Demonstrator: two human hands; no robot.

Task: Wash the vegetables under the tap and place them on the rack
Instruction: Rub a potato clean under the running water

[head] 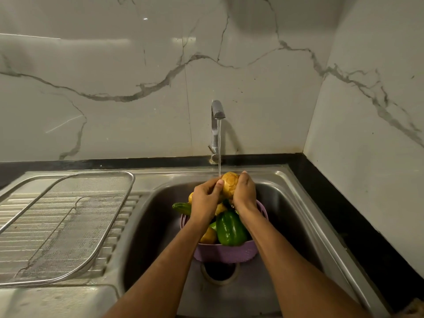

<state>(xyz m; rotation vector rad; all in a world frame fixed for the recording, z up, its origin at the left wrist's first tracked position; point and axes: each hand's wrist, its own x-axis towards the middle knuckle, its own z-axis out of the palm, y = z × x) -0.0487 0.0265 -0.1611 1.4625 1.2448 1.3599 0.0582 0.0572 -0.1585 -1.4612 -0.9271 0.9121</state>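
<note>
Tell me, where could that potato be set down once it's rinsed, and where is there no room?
The mesh rack on the draining board left of the sink lies bare across its surface. The purple basket in the sink is crowded with a green pepper and other vegetables. Both the left hand and right hand hold the potato under the tap.
</note>
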